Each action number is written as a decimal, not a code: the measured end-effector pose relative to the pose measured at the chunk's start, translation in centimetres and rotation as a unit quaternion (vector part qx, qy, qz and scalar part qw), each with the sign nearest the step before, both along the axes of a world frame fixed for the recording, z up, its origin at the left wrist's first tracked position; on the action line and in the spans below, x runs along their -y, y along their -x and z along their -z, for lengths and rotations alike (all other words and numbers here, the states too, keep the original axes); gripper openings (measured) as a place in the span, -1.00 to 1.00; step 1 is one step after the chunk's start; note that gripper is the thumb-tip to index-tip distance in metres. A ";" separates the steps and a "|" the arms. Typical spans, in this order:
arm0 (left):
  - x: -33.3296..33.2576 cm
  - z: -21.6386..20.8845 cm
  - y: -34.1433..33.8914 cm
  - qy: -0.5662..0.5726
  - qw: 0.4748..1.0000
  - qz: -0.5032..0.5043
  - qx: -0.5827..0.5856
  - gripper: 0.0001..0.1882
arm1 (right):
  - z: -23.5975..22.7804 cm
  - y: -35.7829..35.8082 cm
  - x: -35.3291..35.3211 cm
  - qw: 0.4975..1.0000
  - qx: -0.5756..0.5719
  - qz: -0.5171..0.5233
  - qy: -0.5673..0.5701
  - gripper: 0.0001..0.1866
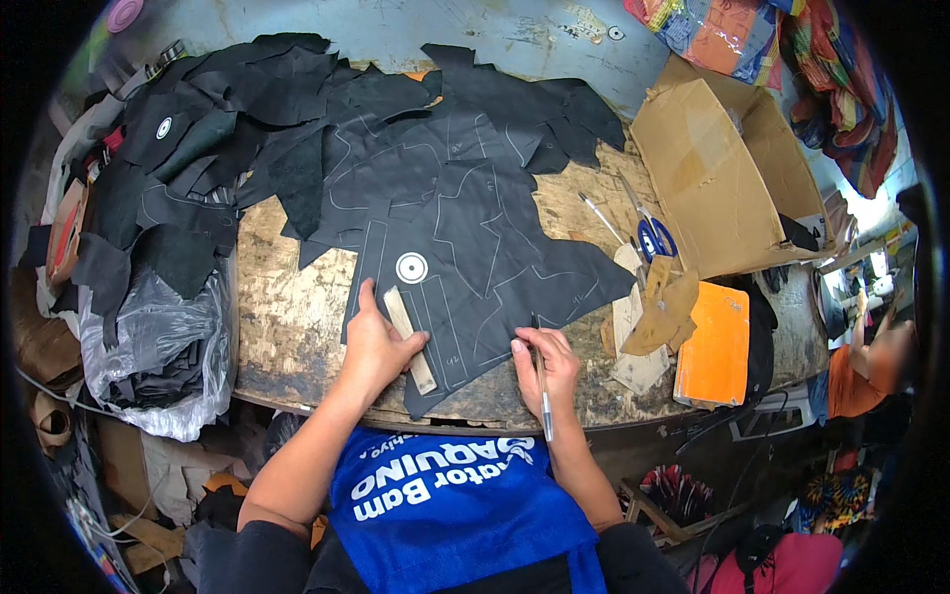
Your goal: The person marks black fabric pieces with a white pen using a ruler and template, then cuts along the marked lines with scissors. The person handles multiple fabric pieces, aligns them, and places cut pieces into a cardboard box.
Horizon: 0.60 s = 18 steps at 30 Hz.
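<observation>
A large piece of black leather (475, 233) lies on the worn wooden table, marked with thin pale outlines. On its near part rests a narrow pale strip (403, 315), seemingly a pattern template. My left hand (378, 342) lies over the leather's left edge, index finger stretched out and thumb touching the strip. Between the thumb and fingers of my right hand (550, 361) is a pen (545, 401), its clear end toward me. This hand is at the leather's near right edge. A white round disc with a dark centre (412, 267) sits just beyond the strip.
Black leather pieces (267, 89) pile up along the back and left. A plastic bag of scraps (158, 356) hangs at the left. To the right are blue-handled scissors (655, 238), brown templates (661, 312), an orange pad (712, 344) and a cardboard box (708, 178).
</observation>
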<state>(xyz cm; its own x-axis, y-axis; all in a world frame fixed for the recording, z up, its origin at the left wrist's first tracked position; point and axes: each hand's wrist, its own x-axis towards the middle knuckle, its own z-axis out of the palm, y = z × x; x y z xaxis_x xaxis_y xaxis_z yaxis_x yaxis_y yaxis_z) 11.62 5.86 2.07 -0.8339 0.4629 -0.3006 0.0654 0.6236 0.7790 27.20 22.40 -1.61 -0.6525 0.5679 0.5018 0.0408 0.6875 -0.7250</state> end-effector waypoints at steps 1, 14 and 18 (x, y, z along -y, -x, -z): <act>0.2 0.2 -0.3 -0.024 0.999 -0.008 -0.020 -0.01 | 0.0 0.0 0.0 1.000 0.002 0.000 -0.001 -0.87; 1.0 0.1 -1.1 -0.131 0.987 -0.060 0.066 -0.18 | 0.1 -0.1 -0.1 0.999 0.009 -0.005 0.032 -0.86; -1.7 -1.4 -1.7 0.024 0.986 0.065 -0.150 -0.24 | 0.1 -0.1 -0.1 1.000 0.004 -0.006 0.022 -0.86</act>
<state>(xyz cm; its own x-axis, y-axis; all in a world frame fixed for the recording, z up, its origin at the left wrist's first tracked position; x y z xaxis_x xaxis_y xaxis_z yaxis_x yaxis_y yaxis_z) 13.28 7.56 3.43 -0.8236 0.5623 -0.0736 0.3696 0.6306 0.6824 27.33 22.55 -1.69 -0.6628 0.5813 0.4720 0.0384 0.6559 -0.7539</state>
